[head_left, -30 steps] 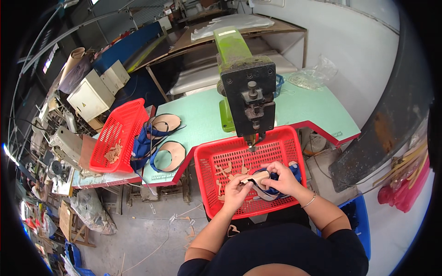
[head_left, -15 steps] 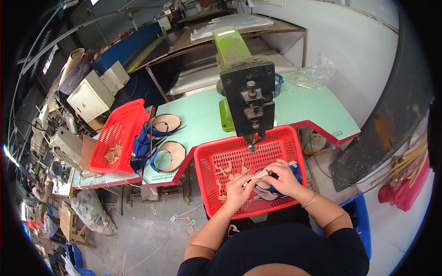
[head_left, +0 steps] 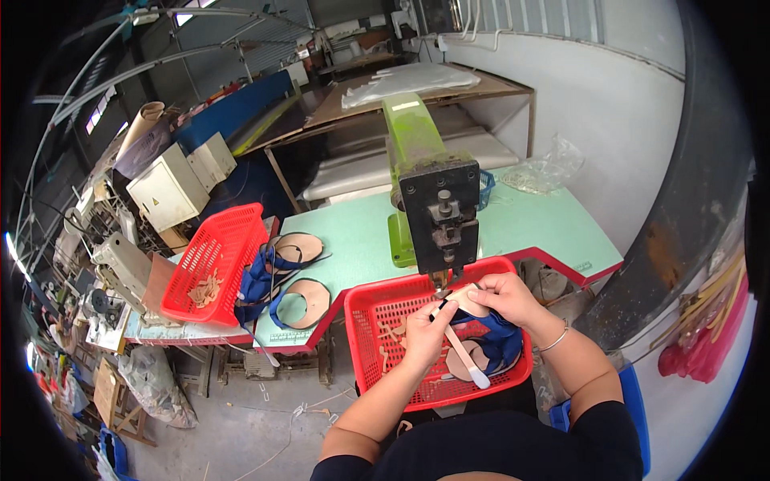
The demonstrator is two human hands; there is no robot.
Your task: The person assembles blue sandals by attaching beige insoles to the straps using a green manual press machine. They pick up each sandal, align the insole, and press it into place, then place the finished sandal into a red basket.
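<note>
Head view has us looking down at our two hands working right under the nose of the green-bodied press machine with the black metal head (head_left: 439, 215). Our left hand (head_left: 427, 335) is closed on a thin pale stick-like tool (head_left: 464, 354) that pokes out toward the lap, and our right hand (head_left: 504, 297) is pinched on the tan, flat, oval leather-looking sole piece with blue straps (head_left: 481, 317), holding it up near the machine's tip, just above the near red plastic mesh basket (head_left: 377, 321). That piece looks light and floppy: thin sheet stock with soft fabric-like straps, so it probably bends if held by one end. We'd grip it at the edge close to the machine point, thumb on top, fingers underneath, and keep the straps clear. Doesn't look slippery or fragile, more matte. More tan cut-outs lie in the basket, which has stiff gridded walls. Over to the left, on the pale green surface (head_left: 361, 232), sit similar soles with blue straps (head_left: 289, 276) and a second red mesh basket (head_left: 212, 260) of small tan bits.
</note>
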